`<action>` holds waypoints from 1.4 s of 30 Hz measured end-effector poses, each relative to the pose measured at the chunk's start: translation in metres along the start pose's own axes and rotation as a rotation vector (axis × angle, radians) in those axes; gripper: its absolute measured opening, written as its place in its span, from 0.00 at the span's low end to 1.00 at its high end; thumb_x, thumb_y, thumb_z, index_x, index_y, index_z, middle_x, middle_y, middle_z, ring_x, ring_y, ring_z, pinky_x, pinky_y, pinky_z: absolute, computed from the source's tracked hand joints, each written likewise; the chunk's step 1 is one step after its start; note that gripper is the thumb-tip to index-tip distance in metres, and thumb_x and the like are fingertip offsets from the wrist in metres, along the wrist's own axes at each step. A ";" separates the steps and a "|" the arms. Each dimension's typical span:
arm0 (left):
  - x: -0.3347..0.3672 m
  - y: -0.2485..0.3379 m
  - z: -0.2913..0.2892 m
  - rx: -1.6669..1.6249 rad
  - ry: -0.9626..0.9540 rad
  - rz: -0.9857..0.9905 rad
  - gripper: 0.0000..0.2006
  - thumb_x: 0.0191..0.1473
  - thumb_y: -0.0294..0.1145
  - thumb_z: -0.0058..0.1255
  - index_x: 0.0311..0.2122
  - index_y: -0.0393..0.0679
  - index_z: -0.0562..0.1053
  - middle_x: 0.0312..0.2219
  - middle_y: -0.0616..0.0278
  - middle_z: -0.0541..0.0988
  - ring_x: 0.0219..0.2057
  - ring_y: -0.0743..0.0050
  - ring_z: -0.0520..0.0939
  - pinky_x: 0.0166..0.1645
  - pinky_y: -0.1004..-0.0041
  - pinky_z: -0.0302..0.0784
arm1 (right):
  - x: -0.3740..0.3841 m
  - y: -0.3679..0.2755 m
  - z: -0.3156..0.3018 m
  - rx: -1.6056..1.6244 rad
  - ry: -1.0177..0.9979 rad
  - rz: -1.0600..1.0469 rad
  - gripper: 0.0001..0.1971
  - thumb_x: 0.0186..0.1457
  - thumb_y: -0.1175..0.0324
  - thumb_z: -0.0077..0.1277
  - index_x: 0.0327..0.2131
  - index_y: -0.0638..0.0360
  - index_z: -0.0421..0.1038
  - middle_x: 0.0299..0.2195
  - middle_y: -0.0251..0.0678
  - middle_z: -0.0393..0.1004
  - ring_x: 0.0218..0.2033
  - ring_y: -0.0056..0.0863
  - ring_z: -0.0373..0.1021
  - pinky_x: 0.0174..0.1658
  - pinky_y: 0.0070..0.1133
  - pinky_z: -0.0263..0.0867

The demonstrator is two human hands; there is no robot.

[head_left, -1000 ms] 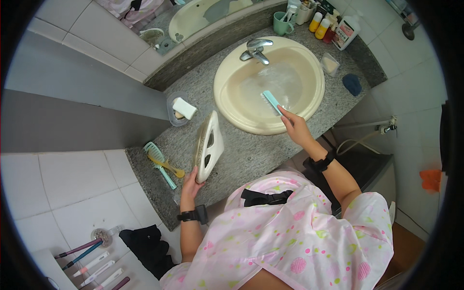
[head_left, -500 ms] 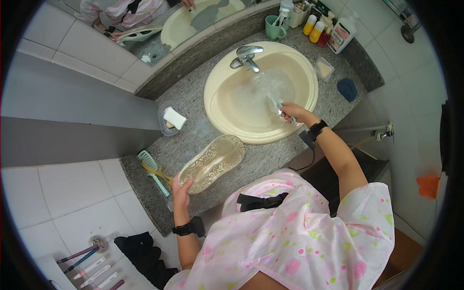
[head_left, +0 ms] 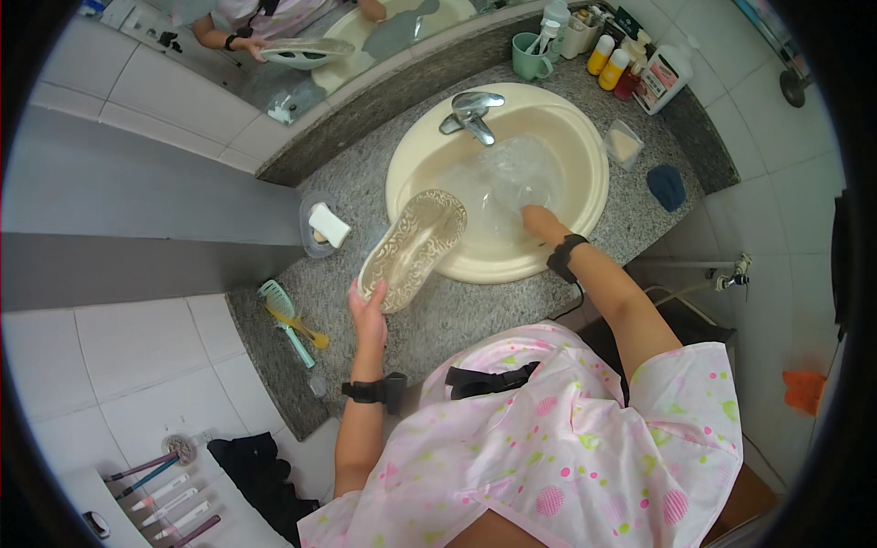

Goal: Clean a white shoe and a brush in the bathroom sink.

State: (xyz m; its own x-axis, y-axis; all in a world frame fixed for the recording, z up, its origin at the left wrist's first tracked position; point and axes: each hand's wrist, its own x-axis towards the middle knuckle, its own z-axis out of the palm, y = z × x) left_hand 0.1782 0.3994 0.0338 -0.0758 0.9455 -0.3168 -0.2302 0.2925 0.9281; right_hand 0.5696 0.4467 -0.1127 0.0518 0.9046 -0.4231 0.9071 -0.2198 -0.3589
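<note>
My left hand (head_left: pixel 369 314) grips a slipper (head_left: pixel 416 247) by one end, fingers wrapped round its edge. The insole is beige with a pale swirling pattern. Its other end reaches over the left rim of the cream oval sink (head_left: pixel 397 173). Cloudy, bubbly water (head_left: pixel 512 178) lies in the basin. My right hand (head_left: pixel 544 225) is closed and dips into the water at the basin's right side. The fingertips are hidden there, and so is the light-coloured brush seen in that hand a moment ago. A chrome faucet (head_left: pixel 472 117) stands at the sink's back edge.
On the granite counter (head_left: pixel 438 320) are a soap dish with white soap (head_left: pixel 329 225), a green hairbrush (head_left: pixel 287 320) and a yellow comb-like item (head_left: pixel 306 329). At right are a dark blue cloth (head_left: pixel 666 187), a green mug (head_left: pixel 531 57) and several bottles (head_left: pixel 662 78). A mirror (head_left: pixel 311 41) runs behind.
My left hand has brought the slipper up and toward the sink, over its rim. My right hand has lowered into the water, and the brush has gone out of sight.
</note>
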 end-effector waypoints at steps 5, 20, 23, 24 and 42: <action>0.011 -0.010 0.019 0.253 -0.025 0.072 0.23 0.53 0.26 0.55 0.51 0.32 0.62 0.43 0.54 0.74 0.42 0.72 0.75 0.47 0.74 0.71 | -0.059 -0.068 -0.041 0.494 0.209 -0.130 0.20 0.57 0.70 0.40 0.53 0.52 0.68 0.29 0.52 0.75 0.30 0.50 0.71 0.36 0.37 0.67; 0.038 -0.025 0.057 -0.016 -0.069 -0.125 0.19 0.53 0.24 0.53 0.49 0.30 0.65 0.42 0.52 0.76 0.40 0.69 0.78 0.44 0.73 0.74 | -0.074 -0.132 -0.034 0.362 0.228 -0.339 0.23 0.54 0.74 0.42 0.55 0.53 0.64 0.23 0.53 0.72 0.24 0.50 0.70 0.29 0.40 0.64; 0.035 -0.038 0.065 0.021 -0.066 -0.149 0.19 0.53 0.23 0.53 0.50 0.29 0.66 0.43 0.51 0.76 0.41 0.68 0.78 0.45 0.72 0.75 | -0.051 -0.122 -0.026 0.373 0.311 -0.297 0.27 0.51 0.76 0.42 0.58 0.52 0.61 0.23 0.52 0.72 0.24 0.50 0.70 0.28 0.40 0.64; 0.037 -0.041 0.062 0.050 -0.055 -0.110 0.19 0.53 0.23 0.53 0.50 0.29 0.66 0.43 0.52 0.76 0.41 0.68 0.78 0.45 0.72 0.75 | -0.050 -0.127 -0.028 0.359 0.314 -0.286 0.29 0.50 0.77 0.42 0.59 0.52 0.60 0.22 0.52 0.72 0.24 0.49 0.70 0.28 0.39 0.64; 0.031 -0.045 0.062 0.150 -0.066 -0.136 0.21 0.53 0.23 0.53 0.51 0.30 0.63 0.44 0.49 0.75 0.42 0.63 0.79 0.43 0.69 0.79 | -0.066 -0.135 -0.046 0.303 0.143 -0.206 0.24 0.58 0.71 0.37 0.59 0.59 0.57 0.27 0.54 0.74 0.29 0.48 0.73 0.32 0.38 0.69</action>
State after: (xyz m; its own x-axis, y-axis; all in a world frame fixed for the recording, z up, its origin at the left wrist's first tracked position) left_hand 0.2463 0.4241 -0.0060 0.0106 0.9018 -0.4321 -0.0869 0.4313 0.8980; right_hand 0.4627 0.4339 0.0015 -0.0418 0.9781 -0.2038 0.7414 -0.1064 -0.6626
